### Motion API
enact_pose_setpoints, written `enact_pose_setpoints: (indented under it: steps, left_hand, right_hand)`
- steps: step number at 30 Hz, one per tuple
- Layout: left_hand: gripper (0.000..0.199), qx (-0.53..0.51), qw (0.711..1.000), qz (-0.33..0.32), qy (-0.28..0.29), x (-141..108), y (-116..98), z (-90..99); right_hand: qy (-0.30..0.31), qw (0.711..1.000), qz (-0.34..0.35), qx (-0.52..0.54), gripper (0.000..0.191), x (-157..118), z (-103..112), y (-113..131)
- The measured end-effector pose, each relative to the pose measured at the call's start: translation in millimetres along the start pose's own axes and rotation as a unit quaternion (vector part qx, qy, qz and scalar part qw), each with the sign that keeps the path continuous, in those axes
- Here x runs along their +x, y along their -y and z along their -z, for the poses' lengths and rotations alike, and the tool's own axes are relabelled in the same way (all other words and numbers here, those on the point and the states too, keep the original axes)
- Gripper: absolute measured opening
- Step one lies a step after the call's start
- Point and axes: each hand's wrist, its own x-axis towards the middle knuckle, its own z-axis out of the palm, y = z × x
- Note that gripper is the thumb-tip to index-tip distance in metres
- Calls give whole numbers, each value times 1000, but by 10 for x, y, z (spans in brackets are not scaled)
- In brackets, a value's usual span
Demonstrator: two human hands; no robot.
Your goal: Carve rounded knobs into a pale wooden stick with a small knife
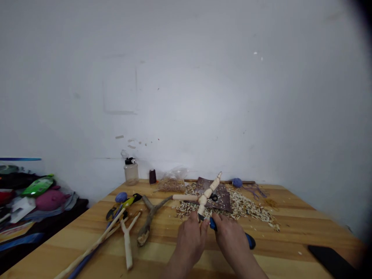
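Near the front middle of the table, my left hand point(190, 237) is closed round the lower end of a pale, carved stick point(207, 193) with knobby bulges, which slants up and to the right. My right hand point(231, 235) is wrapped round the blue and black handle of a knife point(250, 241). The two hands nearly touch, and the blade is mostly hidden at the base of the stick. Behind them, wood shavings point(247, 207) lie on and around a dark brown sheet point(222, 197).
Left of my hands lie a forked branch point(149, 217), a peeled forked stick point(127, 244) and long sticks point(87, 252). A bottle point(131, 173), a dark thread spool point(152, 176) and blue yarn point(237, 182) stand farther back. A black flat object point(331, 259) is at the right.
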Motion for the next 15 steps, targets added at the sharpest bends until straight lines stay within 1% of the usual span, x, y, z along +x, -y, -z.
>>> enact_pose_setpoints:
  steps: [3,5,6,7,8,10,11,13,15]
  left_hand:
    - [28,-19,1000,8,1,22,30,-12]
    - [34,-97,994,38,34,49,73,-29]
    - [37,-158,983,66,66,64,99,-37]
    - [41,-226,962,114,105,78,125,-43]
    - [43,-292,934,151,140,90,150,-45]
    - [44,-383,882,203,186,108,185,-38]
    - [43,-411,865,214,196,114,193,-29]
    - [39,-439,847,224,199,122,194,-5]
    - [36,-446,841,231,202,128,181,15]
  right_hand:
    - [6,1000,-7,22,25,16,-31,7]
    - [12,998,-10,64,23,23,-62,-6]
    - [13,995,-7,99,21,25,-78,-19]
    - [12,990,1,144,18,24,-93,-35]
    - [10,981,12,196,16,23,-105,-53]
    - [4,953,32,301,14,20,-119,-85]
    - [4,936,35,349,16,19,-120,-96]
    - [17,898,25,440,23,21,-116,-105]
    - [28,860,4,509,28,24,-109,-103]
